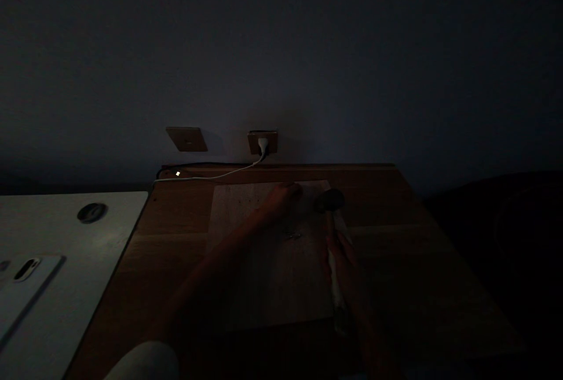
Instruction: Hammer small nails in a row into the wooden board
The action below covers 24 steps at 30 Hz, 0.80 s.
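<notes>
My right hand [345, 260] is wrapped around the pale handle of a hammer [331, 199]. The dark hammer head is raised at the board's far right corner. Reaching across the thin light board [281, 292], my left hand [281, 197] is near its far edge with fingers pinched together; what they hold, if anything, is lost in the dark. A few small nails [293, 236] lie on the board between my hands. Some tiny dark marks [248, 200] show on the board left of my left hand.
The board lies on a wooden table [171, 257] against a wall. A white cable [220, 176] runs along the far edge to a plug in a wall socket [263, 143]. At left stands a white surface [118, 233] with a round dark disc [92, 212] and a white case-like object [33, 289].
</notes>
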Each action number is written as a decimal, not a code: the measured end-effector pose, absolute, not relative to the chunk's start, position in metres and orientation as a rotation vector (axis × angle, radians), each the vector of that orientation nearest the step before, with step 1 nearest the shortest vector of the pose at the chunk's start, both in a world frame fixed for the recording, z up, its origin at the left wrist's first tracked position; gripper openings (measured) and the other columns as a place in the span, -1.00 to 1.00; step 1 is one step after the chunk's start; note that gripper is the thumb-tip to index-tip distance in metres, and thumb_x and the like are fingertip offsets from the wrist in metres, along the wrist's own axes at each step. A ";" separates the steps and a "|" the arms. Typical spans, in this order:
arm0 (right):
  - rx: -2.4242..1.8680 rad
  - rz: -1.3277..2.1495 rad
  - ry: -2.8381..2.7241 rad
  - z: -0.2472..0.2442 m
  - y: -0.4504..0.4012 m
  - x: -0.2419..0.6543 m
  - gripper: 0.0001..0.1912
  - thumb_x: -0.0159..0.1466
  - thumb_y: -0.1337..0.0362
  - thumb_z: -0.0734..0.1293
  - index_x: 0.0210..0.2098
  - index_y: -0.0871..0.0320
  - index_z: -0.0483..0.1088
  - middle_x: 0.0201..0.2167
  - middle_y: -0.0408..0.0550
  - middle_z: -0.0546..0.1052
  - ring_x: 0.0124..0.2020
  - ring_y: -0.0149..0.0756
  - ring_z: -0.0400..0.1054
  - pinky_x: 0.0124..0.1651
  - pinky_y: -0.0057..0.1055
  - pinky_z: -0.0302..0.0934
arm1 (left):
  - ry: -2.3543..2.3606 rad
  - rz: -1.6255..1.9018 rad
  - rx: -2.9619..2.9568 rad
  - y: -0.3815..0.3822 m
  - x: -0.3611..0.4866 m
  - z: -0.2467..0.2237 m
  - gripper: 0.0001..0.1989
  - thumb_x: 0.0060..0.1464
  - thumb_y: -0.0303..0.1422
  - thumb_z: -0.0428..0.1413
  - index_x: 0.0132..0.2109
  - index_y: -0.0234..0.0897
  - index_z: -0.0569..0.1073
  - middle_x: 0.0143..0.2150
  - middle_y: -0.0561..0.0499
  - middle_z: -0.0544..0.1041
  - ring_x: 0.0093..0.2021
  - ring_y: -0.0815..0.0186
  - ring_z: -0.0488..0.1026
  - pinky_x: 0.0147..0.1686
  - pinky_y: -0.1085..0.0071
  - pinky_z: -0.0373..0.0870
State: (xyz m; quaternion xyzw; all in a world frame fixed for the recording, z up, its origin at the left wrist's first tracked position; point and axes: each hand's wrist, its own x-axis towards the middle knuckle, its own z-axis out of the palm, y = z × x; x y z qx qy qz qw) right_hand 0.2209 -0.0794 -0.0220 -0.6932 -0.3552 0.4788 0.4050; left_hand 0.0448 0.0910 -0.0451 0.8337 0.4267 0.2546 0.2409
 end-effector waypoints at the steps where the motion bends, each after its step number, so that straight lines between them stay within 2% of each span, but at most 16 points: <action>1: -1.742 1.209 -0.894 -0.020 -0.078 0.219 -0.50 0.22 -0.28 0.30 -0.19 0.01 0.39 -0.65 -0.28 0.35 -0.72 -0.36 0.18 -0.70 -0.43 0.06 | 1.158 0.701 2.278 0.091 0.044 -0.045 -0.78 0.26 -0.49 0.05 -0.06 -0.31 0.58 -0.07 -0.15 0.62 -0.07 0.19 0.57 0.01 0.30 0.47; 7: -1.673 1.207 -0.920 -0.009 -0.067 0.209 -0.56 0.24 -0.22 0.33 -0.29 0.02 0.33 -0.65 -0.31 0.29 -0.72 -0.43 0.11 -0.70 -0.49 0.02 | 1.108 0.710 2.262 0.092 0.041 -0.043 -0.77 0.21 -0.52 0.07 -0.07 -0.30 0.58 -0.08 -0.12 0.65 -0.06 0.20 0.58 0.01 0.31 0.47; 12: -1.671 1.207 -0.953 -0.002 -0.061 0.204 -0.56 0.24 -0.22 0.33 -0.28 0.03 0.33 -0.66 -0.32 0.28 -0.71 -0.43 0.12 -0.70 -0.51 0.03 | 1.081 0.758 2.153 0.090 0.041 -0.045 -0.61 0.12 -0.57 0.11 0.09 -0.29 0.50 -0.05 -0.09 0.65 -0.08 0.23 0.59 0.00 0.32 0.49; 16: -1.672 1.201 -1.008 -0.004 -0.056 0.200 -0.58 0.24 -0.19 0.33 -0.29 0.04 0.32 -0.64 -0.31 0.30 -0.70 -0.43 0.14 -0.69 -0.51 0.05 | 1.060 0.774 2.104 0.091 0.040 -0.048 -0.54 0.07 -0.56 0.15 0.14 -0.31 0.44 -0.05 -0.09 0.65 -0.12 0.24 0.60 -0.06 0.34 0.50; 21: -1.661 1.216 -1.071 -0.008 -0.051 0.197 -0.56 0.23 -0.21 0.33 -0.30 0.05 0.32 -0.63 -0.30 0.31 -0.70 -0.44 0.15 -0.71 -0.52 0.04 | 1.088 0.790 2.144 0.094 0.040 -0.049 -0.54 0.03 -0.56 0.16 0.12 -0.29 0.49 0.03 -0.14 0.63 0.00 0.15 0.58 0.03 0.28 0.48; 24: -1.666 1.232 -1.132 -0.010 -0.050 0.198 -0.57 0.24 -0.20 0.30 -0.29 0.05 0.31 -0.62 -0.31 0.31 -0.70 -0.44 0.16 -0.71 -0.52 0.06 | 1.069 0.828 2.138 0.095 0.039 -0.052 -0.49 0.03 -0.52 0.19 0.17 -0.30 0.47 0.08 -0.17 0.62 0.05 0.08 0.57 0.08 0.21 0.47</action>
